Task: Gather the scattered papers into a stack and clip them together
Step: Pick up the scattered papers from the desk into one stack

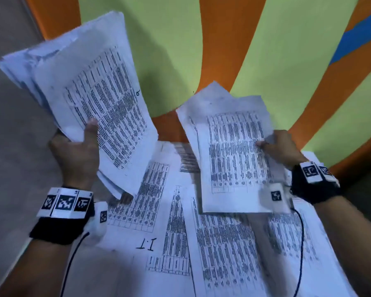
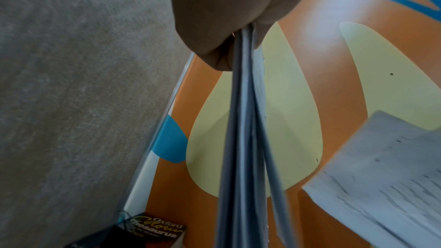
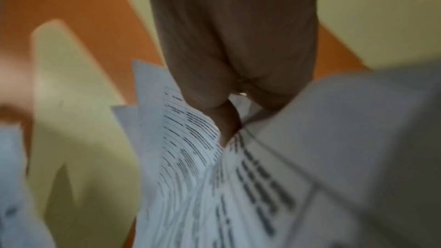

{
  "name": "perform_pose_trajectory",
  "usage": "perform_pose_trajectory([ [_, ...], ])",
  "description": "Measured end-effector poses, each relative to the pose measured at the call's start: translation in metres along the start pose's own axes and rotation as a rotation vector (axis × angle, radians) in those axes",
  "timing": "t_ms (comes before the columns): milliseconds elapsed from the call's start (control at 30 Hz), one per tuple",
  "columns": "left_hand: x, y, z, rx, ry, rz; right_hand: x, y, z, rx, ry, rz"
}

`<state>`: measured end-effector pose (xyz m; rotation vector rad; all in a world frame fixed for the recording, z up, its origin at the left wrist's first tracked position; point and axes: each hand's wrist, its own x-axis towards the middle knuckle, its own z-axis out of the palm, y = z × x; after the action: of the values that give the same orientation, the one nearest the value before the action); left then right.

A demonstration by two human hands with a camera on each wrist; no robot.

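Note:
My left hand (image 1: 77,146) grips a thick bundle of printed papers (image 1: 90,86), raised and tilted at the upper left; its thumb lies on the top sheet. In the left wrist view the bundle (image 2: 241,139) shows edge-on below the hand (image 2: 226,16). My right hand (image 1: 278,146) pinches a smaller set of printed sheets (image 1: 229,151) by their right edge, held above the table. The right wrist view is blurred and shows the hand (image 3: 229,63) on those sheets (image 3: 190,167). More printed sheets (image 1: 201,243) lie overlapping on the table beneath both hands. No clip is in view.
The table (image 1: 180,50) has an orange, green and blue pattern, and its left edge meets a grey floor (image 1: 13,125). A dark thesaurus book (image 2: 152,233) lies near that left edge, seen in the left wrist view.

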<state>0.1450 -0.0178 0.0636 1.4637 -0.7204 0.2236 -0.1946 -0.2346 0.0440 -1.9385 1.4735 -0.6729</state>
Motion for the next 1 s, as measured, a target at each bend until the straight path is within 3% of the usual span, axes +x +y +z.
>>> perform_pose_trajectory([
  [100, -0.007, -0.004, 0.009, -0.028, -0.025, -0.012, -0.046, 0.035, -0.012, 0.028, -0.111, 0.202],
  [233, -0.018, -0.005, 0.022, -0.018, -0.058, -0.08, -0.101, 0.076, 0.034, -0.004, -0.241, 0.426],
  [400, -0.025, -0.001, 0.031, -0.004, -0.102, -0.051, -0.136, 0.101, 0.094, -0.17, -0.156, 0.387],
  [600, -0.028, 0.007, 0.036, -0.007, -0.152, -0.037, -0.152, 0.075, 0.095, -0.242, -0.063, 0.266],
  [833, -0.027, 0.009, 0.031, -0.007, -0.111, -0.038, -0.156, 0.026, 0.084, 0.09, -0.104, 0.162],
  [933, -0.022, 0.009, 0.028, 0.01, -0.073, -0.029, -0.147, 0.021, 0.076, 0.314, 0.094, 0.174],
  [1000, -0.018, 0.009, 0.026, -0.011, -0.076, -0.038, -0.135, 0.035, 0.072, 0.591, 0.26, 0.36],
])
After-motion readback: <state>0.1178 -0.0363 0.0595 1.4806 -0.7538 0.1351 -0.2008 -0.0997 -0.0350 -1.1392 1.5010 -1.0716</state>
